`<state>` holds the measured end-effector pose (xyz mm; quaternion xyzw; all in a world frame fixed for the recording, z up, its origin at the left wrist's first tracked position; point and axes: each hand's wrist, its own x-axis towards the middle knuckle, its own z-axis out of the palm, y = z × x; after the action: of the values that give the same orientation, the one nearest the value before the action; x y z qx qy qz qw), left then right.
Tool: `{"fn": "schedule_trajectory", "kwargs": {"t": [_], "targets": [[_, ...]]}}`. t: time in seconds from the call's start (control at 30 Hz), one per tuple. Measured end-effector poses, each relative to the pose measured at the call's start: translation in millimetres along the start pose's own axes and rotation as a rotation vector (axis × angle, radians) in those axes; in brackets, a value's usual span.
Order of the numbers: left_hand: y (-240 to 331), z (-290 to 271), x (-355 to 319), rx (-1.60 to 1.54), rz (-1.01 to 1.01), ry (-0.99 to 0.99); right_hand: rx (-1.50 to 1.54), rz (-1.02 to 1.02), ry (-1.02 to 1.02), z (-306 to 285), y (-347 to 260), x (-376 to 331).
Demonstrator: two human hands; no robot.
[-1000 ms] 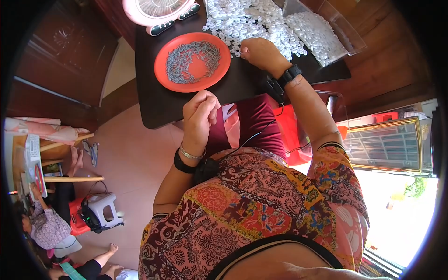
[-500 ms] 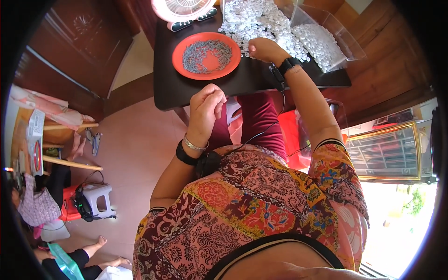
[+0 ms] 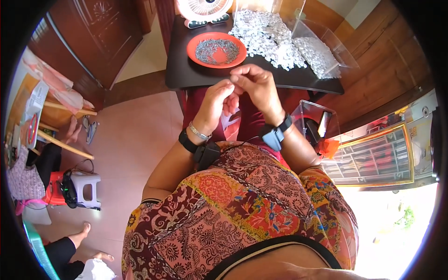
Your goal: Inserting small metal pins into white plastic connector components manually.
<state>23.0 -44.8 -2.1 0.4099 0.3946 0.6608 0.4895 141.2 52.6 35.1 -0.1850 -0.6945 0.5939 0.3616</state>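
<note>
fingertips (image 3: 234,78) of the left hand (image 3: 217,100) and the right hand (image 3: 259,88) are close together by the front edge of the desk (image 3: 179,72), above the lap (image 3: 252,122). the fingers bend in as if to pinch, but the spot is too small to see, so i cannot tell if they hold anything. if they do, it could slip, because tips give little grip, and fall into the lap or onto the floor (image 3: 135,158).

the red plate (image 3: 216,65) sits on the left half of the desk, between the fan (image 3: 205,9) and the front edge, with thin grey bits (image 3: 205,49) inside. a wrist bumping its rim could spill them.

see-through bits (image 3: 263,35) lie loose just beside the plate, on its right. a careless sweep could push some in and mix them up. the clear box (image 3: 345,51) stands near the right edge, so a hard knock could shove it off.
</note>
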Motion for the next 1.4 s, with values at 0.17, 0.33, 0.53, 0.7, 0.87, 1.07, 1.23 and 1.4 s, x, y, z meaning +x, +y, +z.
{"fn": "schedule_trajectory", "kwargs": {"t": [0.17,0.33,0.53,0.7,0.87,1.07,1.23,1.4], "targets": [[-7,0,-12,-0.126,-0.078,0.006,0.252,0.028,0.041,19,8,-25],[-10,-3,-16,-0.24,0.0,-0.007,0.326,0.026,0.025,30,8,-26],[-1,-8,-31,-0.188,0.046,0.087,0.265,0.046,0.019,48,7,-36],[0,-11,-36,-0.15,0.082,0.179,0.129,0.063,-0.022,51,-6,-38],[-6,-8,-33,-0.163,0.078,0.112,0.141,0.073,0.006,46,-7,-43],[-7,-8,-30,-0.219,0.113,0.054,0.23,0.043,-0.016,37,-2,-43],[-5,-20,-20,-0.168,0.03,0.162,-0.311,0.1,0.175,2,5,12],[1,-36,-6,-0.15,0.031,0.207,-1.023,0.045,0.3,-52,69,106]]}}
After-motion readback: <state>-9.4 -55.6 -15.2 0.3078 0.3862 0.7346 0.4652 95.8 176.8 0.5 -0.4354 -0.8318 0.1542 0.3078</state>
